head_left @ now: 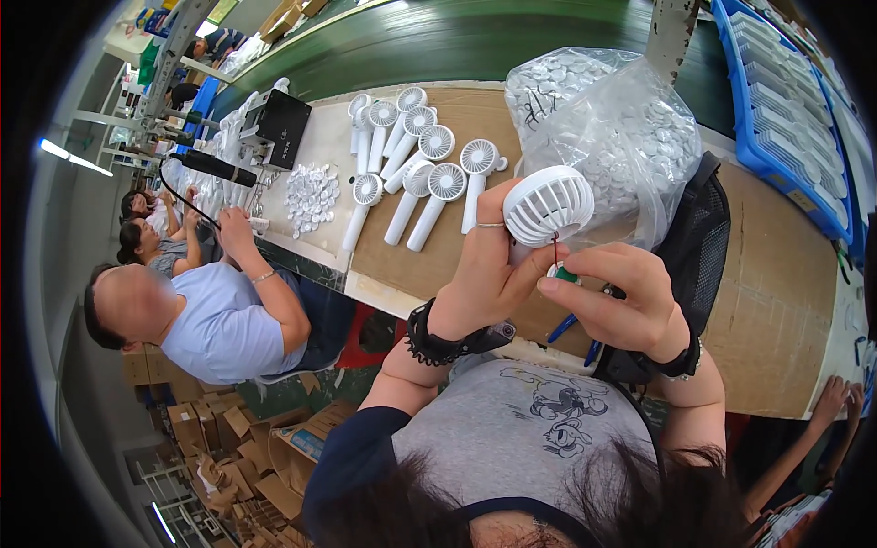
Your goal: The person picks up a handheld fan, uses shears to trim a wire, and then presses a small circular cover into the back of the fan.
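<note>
Above the cardboard-covered bench, my left hand grips a white handheld fan, its round slatted head turned up and to the right. My right hand is closed in a pinch on a small green-and-white part just below the fan head. A thin dark red wire runs between that part and the fan. The fan's handle is mostly hidden by my left hand. Several more white fans lie beyond my hands to the left. Under my right hand shows a blue-handled tool, partly covered.
Clear plastic bags of small white pieces stand behind the fan, beside a black mesh bag. A blue crate of white parts is at far right. Loose white pieces lie leftward, near a seated co-worker and a black box.
</note>
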The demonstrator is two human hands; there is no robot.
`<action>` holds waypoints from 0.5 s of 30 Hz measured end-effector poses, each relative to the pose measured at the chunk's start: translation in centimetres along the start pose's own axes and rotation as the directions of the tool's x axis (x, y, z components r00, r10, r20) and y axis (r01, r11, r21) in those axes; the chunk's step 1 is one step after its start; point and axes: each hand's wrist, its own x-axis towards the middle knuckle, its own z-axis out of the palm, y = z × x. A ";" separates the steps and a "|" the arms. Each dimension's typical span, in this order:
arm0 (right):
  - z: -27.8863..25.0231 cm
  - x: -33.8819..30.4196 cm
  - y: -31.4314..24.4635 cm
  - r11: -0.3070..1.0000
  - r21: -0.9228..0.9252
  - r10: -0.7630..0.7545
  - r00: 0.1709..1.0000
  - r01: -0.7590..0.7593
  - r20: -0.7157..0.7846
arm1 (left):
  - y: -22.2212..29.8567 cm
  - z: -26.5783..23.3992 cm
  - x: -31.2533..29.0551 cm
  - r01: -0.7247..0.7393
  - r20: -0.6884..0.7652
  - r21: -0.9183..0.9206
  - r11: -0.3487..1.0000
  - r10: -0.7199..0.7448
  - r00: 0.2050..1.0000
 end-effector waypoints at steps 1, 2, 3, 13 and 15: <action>0.0 0.1 0.0 1.000 0.001 0.000 1.000 0.000 -0.001 | 0.1 0.0 0.0 0.034 -0.004 -0.047 0.998 -0.035 0.999; 0.1 0.1 -0.1 1.000 -0.009 0.002 1.000 -0.002 -0.013 | -0.1 0.0 0.0 0.035 -0.003 -0.045 0.998 -0.035 0.999; 0.1 0.2 -0.1 1.000 -0.020 0.003 1.000 -0.003 -0.025 | -0.3 -0.1 -0.1 0.025 0.002 -0.027 0.999 -0.025 1.000; -0.2 0.5 0.3 0.997 -0.064 -0.036 0.999 0.038 0.018 | -0.5 -0.5 0.2 0.049 0.035 0.075 0.996 -0.052 0.998; -0.3 0.4 0.5 0.997 -0.070 -0.025 1.000 0.026 0.010 | -0.3 -0.6 0.4 0.032 0.027 0.089 0.996 -0.035 0.999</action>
